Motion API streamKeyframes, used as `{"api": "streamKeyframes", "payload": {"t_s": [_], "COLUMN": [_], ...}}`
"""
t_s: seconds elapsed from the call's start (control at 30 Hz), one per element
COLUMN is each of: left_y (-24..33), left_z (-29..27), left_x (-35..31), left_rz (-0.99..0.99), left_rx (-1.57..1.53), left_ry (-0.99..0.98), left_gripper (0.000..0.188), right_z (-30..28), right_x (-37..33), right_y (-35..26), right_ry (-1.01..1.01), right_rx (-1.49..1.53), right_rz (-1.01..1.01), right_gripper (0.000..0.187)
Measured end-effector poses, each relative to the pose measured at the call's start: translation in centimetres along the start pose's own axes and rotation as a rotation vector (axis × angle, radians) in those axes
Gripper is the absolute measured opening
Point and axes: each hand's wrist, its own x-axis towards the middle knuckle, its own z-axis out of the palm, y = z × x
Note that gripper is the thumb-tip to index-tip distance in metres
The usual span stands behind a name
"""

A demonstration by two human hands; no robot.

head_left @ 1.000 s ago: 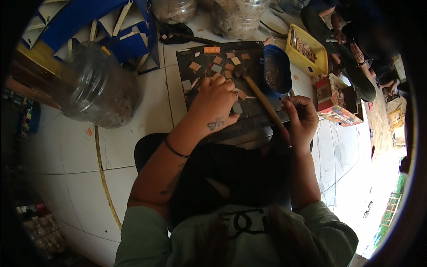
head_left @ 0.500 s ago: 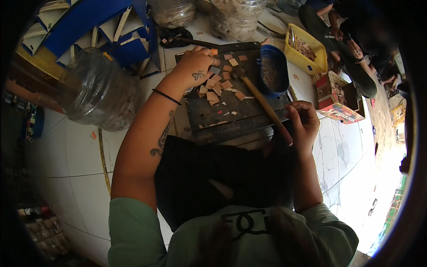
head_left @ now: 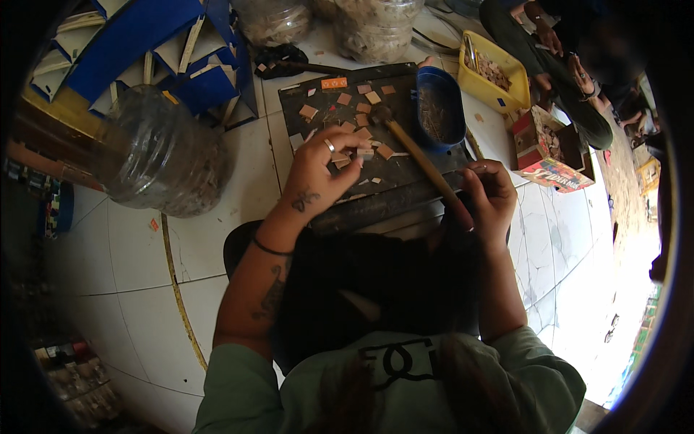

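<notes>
My left hand [head_left: 327,165], a ring on one finger, is over the left part of a dark board [head_left: 329,217]. Its thumb and fingers close on a small pale square piece [head_left: 366,154]. Small tan square pieces [head_left: 363,118] lie scattered on the board around it, with an orange piece [head_left: 334,84] at the far edge. My right hand [head_left: 493,201] is raised by the board's near right corner, thumb and fingertips pinched; what they hold is too small to make out. A hammer [head_left: 423,165] lies across the board, its handle end near my right hand.
A blue oval tray [head_left: 461,119] of thin nails sits on the board's right. Beyond are a yellow bin [head_left: 517,83] and a red box [head_left: 535,152] with pieces. A clear plastic jar [head_left: 170,155] stands left, near blue racks [head_left: 137,43]. Another person's hand [head_left: 580,76] is at upper right.
My left hand has drawn back toward me from the far part of the board. The tan pieces are more spread out, and the orange piece lies uncovered. My right hand has barely moved.
</notes>
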Motion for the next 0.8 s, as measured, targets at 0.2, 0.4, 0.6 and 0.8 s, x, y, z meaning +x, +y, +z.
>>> {"api": "streamKeyframes", "payload": {"t_s": [0.2, 0.4, 0.6, 0.8], "left_y": [-0.4, -0.4, 0.1, 0.5], "left_z": [2.5, 3.0, 3.9, 3.6], "left_x": [-1.9, -2.8, -3.7, -4.5], "left_rz": [0.151, 0.18, -0.243, -0.132], "left_rx": [0.364, 0.446, -0.876, -1.511], "left_ry": [0.057, 0.068, 0.199, 0.063], "left_gripper": [0.014, 0.018, 0.022, 0.023], "right_z": [2.1, 3.1, 3.0, 2.9], "right_x": [0.1, 0.0, -0.1, -0.1], "right_y": [-0.6, -0.7, -0.4, -0.3], "right_ry": [-0.098, -0.122, -0.143, -0.134], "right_rx": [-0.052, -0.022, -0.025, -0.02], "right_rz": [0.002, -0.002, 0.007, 0.014], "right_gripper": [0.011, 0.01, 0.01, 0.011]}}
